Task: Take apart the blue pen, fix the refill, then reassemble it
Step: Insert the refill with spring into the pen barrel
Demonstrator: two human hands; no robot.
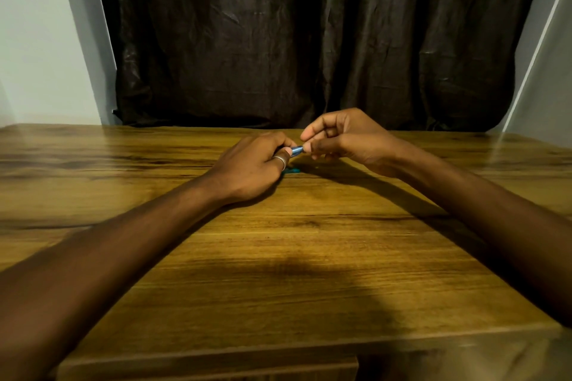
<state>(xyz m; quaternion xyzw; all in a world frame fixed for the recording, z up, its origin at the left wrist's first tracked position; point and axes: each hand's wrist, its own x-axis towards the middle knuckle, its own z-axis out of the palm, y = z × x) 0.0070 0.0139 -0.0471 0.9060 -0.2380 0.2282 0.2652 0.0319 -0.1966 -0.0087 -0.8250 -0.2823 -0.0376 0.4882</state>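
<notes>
Nearest to us, the front edge of the wooden tabletop [278, 257] is partly cut off by the bottom of the view, and a broad soft shadow lies across the grain there. Our two bare forearms run in from the lower left and lower right corners and meet toward the middle of the far half of the tabletop. The left hand [250, 164] rests low on the wood, fingers curled tight around the blue pen [296, 150], so that most of its barrel is hidden inside the fist; we see only a short, shiny, tapered blue end poking out toward the right. One plain silver ring [280, 161] sits on a finger of that hand. The right hand [340, 139] is raised slightly, its thumb and fingertips pinched narrowly on that exposed end, the other fingers folded in; what exactly they grip is too small to make out. Just beneath the left hand a small teal-blue piece [292, 169] lies on the wood, mostly hidden, and we cannot tell what it is. Beyond the far edge hangs one dark brown curtain [309, 40], creased and faintly glossy, with pale wall [37, 40] showing on either side.
</notes>
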